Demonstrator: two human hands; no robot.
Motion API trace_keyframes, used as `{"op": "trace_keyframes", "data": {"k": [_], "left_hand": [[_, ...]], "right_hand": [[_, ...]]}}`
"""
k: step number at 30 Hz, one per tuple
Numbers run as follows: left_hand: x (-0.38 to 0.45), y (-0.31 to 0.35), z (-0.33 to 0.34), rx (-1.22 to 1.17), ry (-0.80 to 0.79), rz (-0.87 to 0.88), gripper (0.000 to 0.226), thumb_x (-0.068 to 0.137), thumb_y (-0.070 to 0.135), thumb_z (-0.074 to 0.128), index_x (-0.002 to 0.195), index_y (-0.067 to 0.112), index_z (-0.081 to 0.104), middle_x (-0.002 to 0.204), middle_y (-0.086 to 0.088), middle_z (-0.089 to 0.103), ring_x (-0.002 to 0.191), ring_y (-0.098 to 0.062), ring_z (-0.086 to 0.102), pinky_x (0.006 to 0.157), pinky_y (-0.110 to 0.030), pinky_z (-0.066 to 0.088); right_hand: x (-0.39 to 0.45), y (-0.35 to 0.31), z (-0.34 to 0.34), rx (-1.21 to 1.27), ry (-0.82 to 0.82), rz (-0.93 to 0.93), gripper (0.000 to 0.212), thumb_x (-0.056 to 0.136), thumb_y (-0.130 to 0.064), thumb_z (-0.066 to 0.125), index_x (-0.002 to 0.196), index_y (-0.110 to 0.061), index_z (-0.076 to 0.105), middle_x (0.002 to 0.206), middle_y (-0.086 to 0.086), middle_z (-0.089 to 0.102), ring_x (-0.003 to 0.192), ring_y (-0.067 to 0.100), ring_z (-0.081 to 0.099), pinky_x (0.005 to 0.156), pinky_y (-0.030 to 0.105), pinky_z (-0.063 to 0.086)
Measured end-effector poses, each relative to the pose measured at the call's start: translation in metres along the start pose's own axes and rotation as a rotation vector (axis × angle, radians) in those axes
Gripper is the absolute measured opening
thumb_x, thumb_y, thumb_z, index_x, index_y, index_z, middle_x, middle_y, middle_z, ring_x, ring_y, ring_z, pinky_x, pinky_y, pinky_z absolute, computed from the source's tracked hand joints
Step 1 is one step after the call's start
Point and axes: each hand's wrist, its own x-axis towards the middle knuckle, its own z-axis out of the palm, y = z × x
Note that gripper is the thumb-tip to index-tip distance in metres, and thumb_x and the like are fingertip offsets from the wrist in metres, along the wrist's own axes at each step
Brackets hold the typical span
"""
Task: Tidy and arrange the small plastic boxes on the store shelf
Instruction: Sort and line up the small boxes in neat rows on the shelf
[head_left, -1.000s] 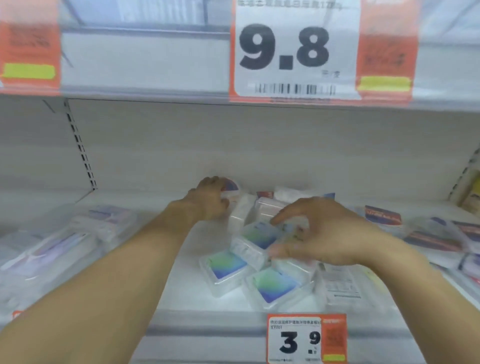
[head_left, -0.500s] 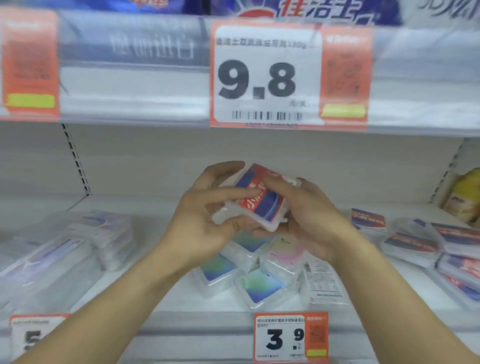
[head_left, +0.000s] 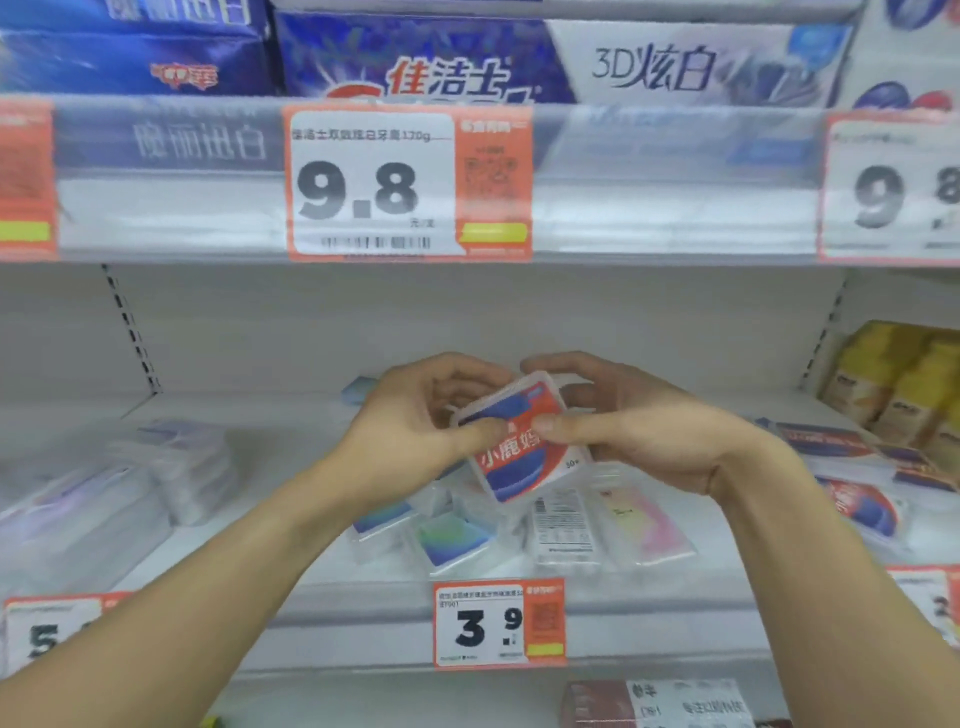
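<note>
A small clear plastic box with a red and blue label is held up above the shelf, tilted. My left hand pinches its left side with thumb on the label. My right hand grips its right side, thumb on top. Below them, several small clear boxes lie loosely on the shelf: one with a blue-green label, one with a pink-yellow label, one showing a barcode.
Clear packs lie stacked at the left. Red and blue flat packs lie at the right, with yellow cartons behind them. A 3.9 price tag hangs on the shelf edge. Toothpaste cartons fill the shelf above.
Both hands left the boxes on the shelf and lifted the red and blue box between them. The view has tilted upward and the box has turned in my hands.
</note>
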Motion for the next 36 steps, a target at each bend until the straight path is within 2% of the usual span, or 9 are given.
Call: {"op": "trace_keyframes", "data": {"k": [3,7,11,13,18,21,27,31,36], "left_hand": [[0.014,-0.001,0.019,-0.02,0.099,0.031,0.023,0.073,0.014,0.077,0.094,0.022,0.07,0.094,0.001,0.076,0.089,-0.018,0.071,0.076,-0.028,0.057],[0.052,-0.02,0.018,0.157,0.304,-0.024,0.016,0.093,0.011,0.057,0.101,0.022,0.067,0.099,0.005,0.069,0.089,-0.019,0.065,0.069,-0.019,0.054],[0.072,-0.055,0.018,0.521,-0.099,-0.131,0.031,0.093,0.032,0.059,0.124,0.031,0.06,0.13,0.01,0.053,0.114,-0.01,0.054,0.09,-0.012,0.04],[0.07,-0.067,0.02,0.671,-0.284,-0.063,0.028,0.088,0.035,0.064,0.117,0.031,0.066,0.143,0.009,0.042,0.127,-0.004,0.045,0.1,-0.013,0.034],[0.065,-0.069,0.006,0.696,-0.323,0.103,0.024,0.087,0.029,0.067,0.111,0.027,0.066,0.139,0.01,0.046,0.123,0.005,0.043,0.102,-0.005,0.026],[0.069,-0.07,-0.003,0.685,-0.385,0.085,0.023,0.09,0.024,0.064,0.113,0.028,0.066,0.146,0.014,0.043,0.133,0.003,0.037,0.11,-0.016,0.026],[0.082,-0.079,-0.001,0.6,-0.225,0.032,0.036,0.091,0.023,0.063,0.127,0.025,0.056,0.118,0.017,0.053,0.103,-0.003,0.049,0.087,-0.005,0.036],[0.096,-0.079,0.012,0.725,-0.225,0.042,0.036,0.092,0.032,0.06,0.127,0.025,0.056,0.116,0.007,0.047,0.106,-0.014,0.044,0.097,-0.027,0.04],[0.108,-0.075,0.03,0.839,-0.253,-0.124,0.036,0.089,0.055,0.054,0.117,0.034,0.056,0.118,0.001,0.039,0.109,-0.018,0.039,0.101,-0.034,0.036]], "right_hand": [[-0.006,-0.004,-0.005,-0.044,0.144,-0.053,0.055,0.083,-0.019,0.078,0.131,-0.034,0.053,0.108,0.002,0.073,0.089,0.009,0.072,0.068,0.02,0.054],[-0.002,0.011,-0.016,0.024,0.588,-0.133,0.038,0.086,-0.018,0.073,0.117,-0.034,0.058,0.098,0.005,0.073,0.086,0.023,0.072,0.058,0.027,0.049],[0.007,0.028,-0.023,0.162,0.85,-0.117,0.037,0.085,-0.019,0.073,0.113,-0.03,0.052,0.102,0.001,0.07,0.088,0.02,0.071,0.071,0.036,0.058],[0.012,0.031,-0.029,0.232,0.918,-0.097,0.036,0.086,-0.018,0.071,0.114,-0.029,0.051,0.105,0.001,0.069,0.092,0.019,0.071,0.077,0.034,0.057],[0.036,0.042,-0.03,0.108,0.953,-0.018,0.04,0.082,-0.023,0.074,0.114,-0.03,0.05,0.107,0.003,0.069,0.097,0.024,0.068,0.084,0.042,0.056],[0.051,0.049,-0.026,0.035,0.94,-0.003,0.04,0.087,-0.02,0.069,0.121,-0.023,0.049,0.105,0.006,0.066,0.094,0.027,0.066,0.074,0.032,0.049],[0.068,0.056,-0.022,0.059,0.926,0.054,0.041,0.085,-0.029,0.07,0.121,-0.023,0.053,0.104,0.002,0.065,0.09,0.027,0.068,0.077,0.048,0.059],[0.052,0.054,-0.042,-0.02,0.96,0.054,0.034,0.09,-0.026,0.061,0.122,-0.03,0.054,0.093,0.002,0.066,0.078,0.026,0.067,0.076,0.052,0.059],[-0.012,0.048,-0.101,-0.185,0.905,0.296,0.036,0.094,-0.03,0.06,0.13,-0.032,0.057,0.125,0.008,0.061,0.088,0.021,0.061,0.072,0.037,0.057]]}}
